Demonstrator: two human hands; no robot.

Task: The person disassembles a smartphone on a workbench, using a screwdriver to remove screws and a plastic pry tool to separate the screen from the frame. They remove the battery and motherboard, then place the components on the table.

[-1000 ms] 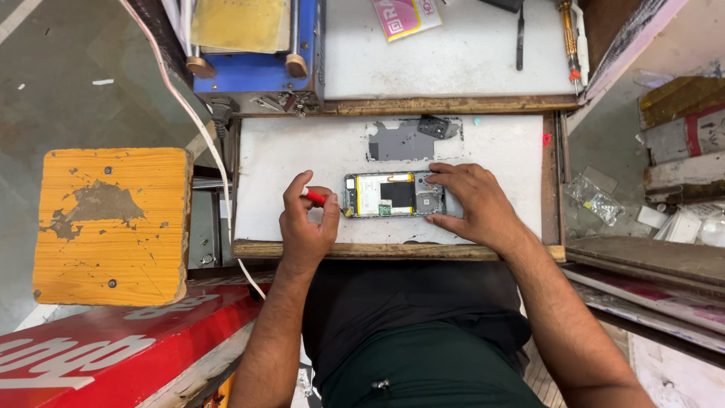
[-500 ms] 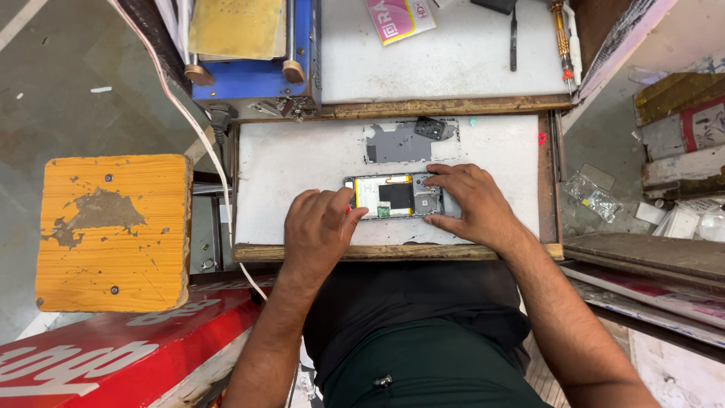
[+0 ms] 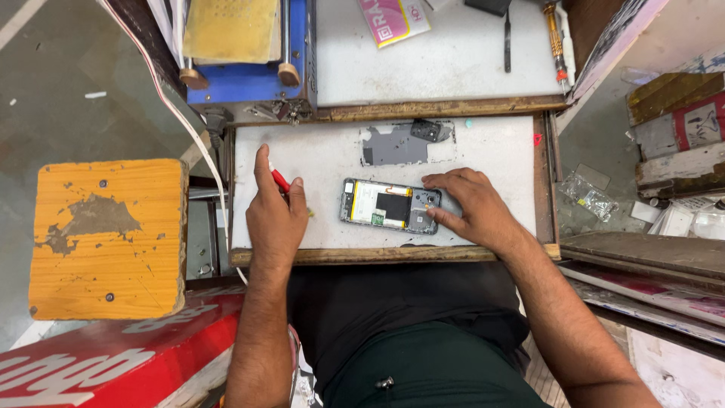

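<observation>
An opened phone is lying on the white bench, just past its wooden front edge. The right hand is resting spread and flat on the phone's right end. Left of the phone, the left hand is closing around a red-handled tool. Beyond the phone a grey back cover is lying. Far left of the phone an orange stool is standing on the grey floor.
</observation>
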